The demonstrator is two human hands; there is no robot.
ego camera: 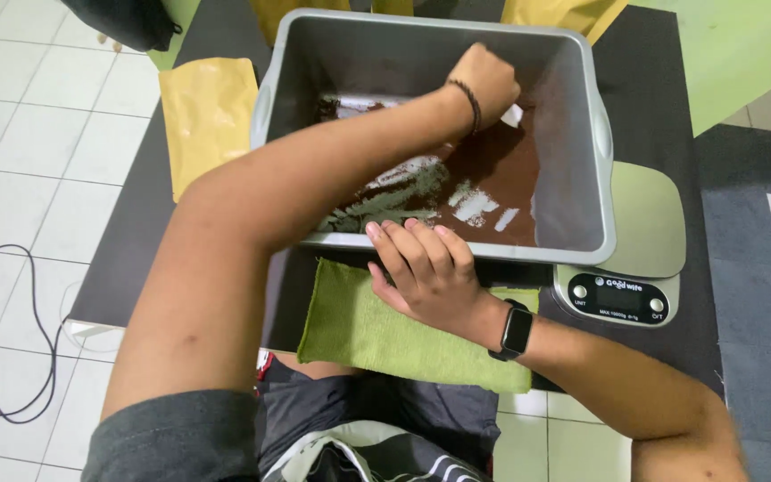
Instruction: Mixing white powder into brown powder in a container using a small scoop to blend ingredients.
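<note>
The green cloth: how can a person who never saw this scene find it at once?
Start at the large grey plastic tub of brown powder on the dark table. The flat green cloth lies at its near edge, under the right hand. It is the only green fabric there.

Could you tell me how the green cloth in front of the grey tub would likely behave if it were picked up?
The green cloth would probably go floppy: it lies flat and thin under the right hand, overhanging the table edge. It looks light, and its woven surface suggests little slipperiness. Nothing about it seems fragile.
</note>
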